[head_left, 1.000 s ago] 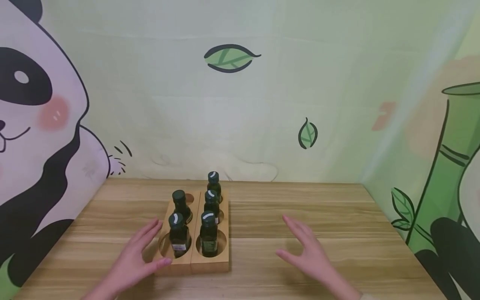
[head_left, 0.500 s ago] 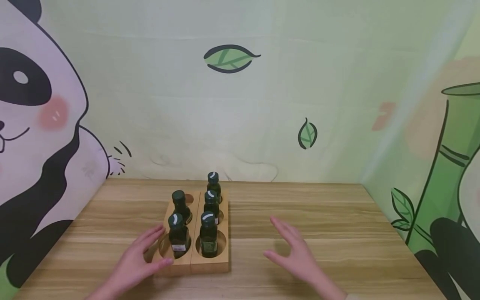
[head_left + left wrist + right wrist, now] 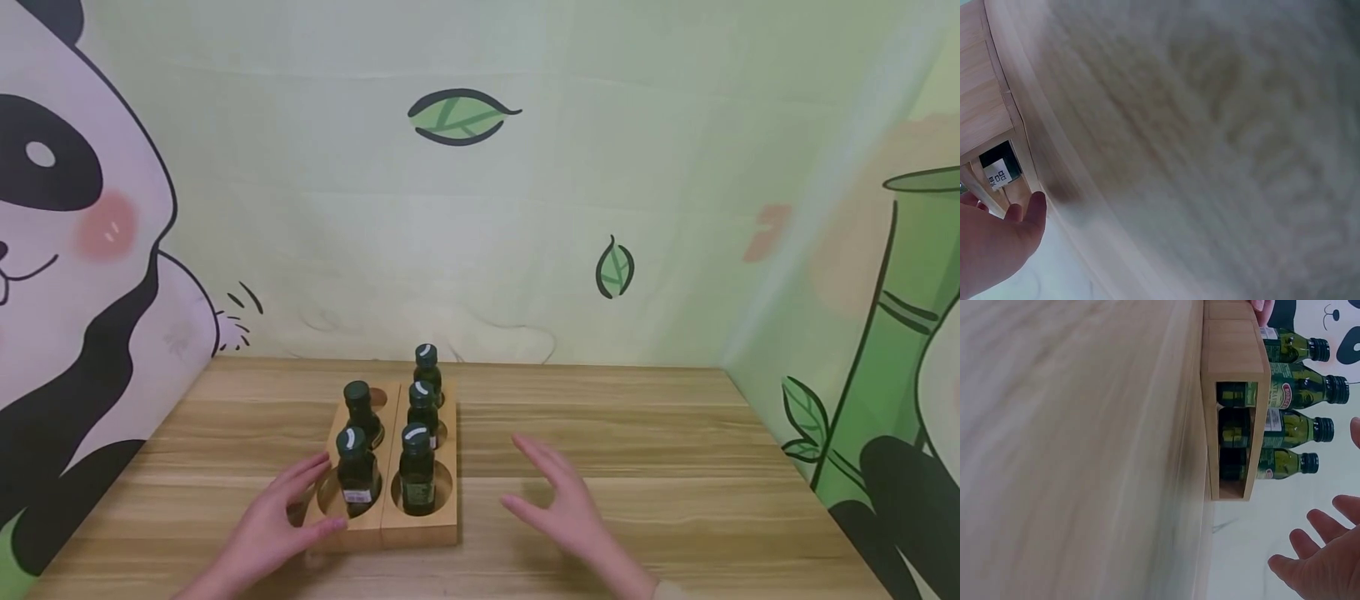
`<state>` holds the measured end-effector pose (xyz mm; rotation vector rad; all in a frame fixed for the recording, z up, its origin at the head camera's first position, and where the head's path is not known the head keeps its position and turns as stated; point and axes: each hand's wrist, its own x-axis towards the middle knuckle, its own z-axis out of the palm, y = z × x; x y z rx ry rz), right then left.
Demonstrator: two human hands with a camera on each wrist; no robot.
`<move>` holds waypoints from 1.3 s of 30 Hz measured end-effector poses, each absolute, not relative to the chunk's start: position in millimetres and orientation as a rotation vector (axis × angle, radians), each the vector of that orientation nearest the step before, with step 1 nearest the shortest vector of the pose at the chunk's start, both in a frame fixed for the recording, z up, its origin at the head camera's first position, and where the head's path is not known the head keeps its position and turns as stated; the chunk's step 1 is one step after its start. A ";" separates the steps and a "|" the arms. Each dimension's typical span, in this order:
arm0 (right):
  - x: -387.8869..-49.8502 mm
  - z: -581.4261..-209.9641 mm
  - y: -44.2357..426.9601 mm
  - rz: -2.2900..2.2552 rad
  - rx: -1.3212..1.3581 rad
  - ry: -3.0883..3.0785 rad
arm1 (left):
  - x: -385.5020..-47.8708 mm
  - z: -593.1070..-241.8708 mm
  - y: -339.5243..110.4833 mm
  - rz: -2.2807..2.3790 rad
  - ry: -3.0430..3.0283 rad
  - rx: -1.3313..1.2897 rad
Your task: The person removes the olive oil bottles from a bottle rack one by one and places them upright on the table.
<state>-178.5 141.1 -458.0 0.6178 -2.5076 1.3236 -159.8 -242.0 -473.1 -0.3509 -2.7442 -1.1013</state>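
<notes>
The wooden rack sits on the table, green bottles standing in its holes, two in its left row, three in its right. At the rack's near left corner is the left hand, thumb spread from fingers; whether they touch I can't tell. The right hand hovers right of the rack, apart, fingers spread.

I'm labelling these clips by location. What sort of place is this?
Perhaps a small staged recording booth, though that's a guess: a cartoon backdrop with a panda and bamboo lines the back and sides of a wood-grain table, where a wooden rack holds five dark bottles.
</notes>
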 end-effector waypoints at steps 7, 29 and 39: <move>-182.4 -455.9 123.5 1.397 0.594 -2.495 | -158.5 -474.4 -241.6 -1.162 -2.755 -0.311; -191.1 -457.5 80.5 1.693 0.604 -2.407 | -159.6 -476.0 -241.2 -1.403 -2.752 -0.260; -194.7 -454.5 64.5 1.788 0.641 -2.386 | -160.0 -475.8 -241.5 -1.423 -2.745 -0.272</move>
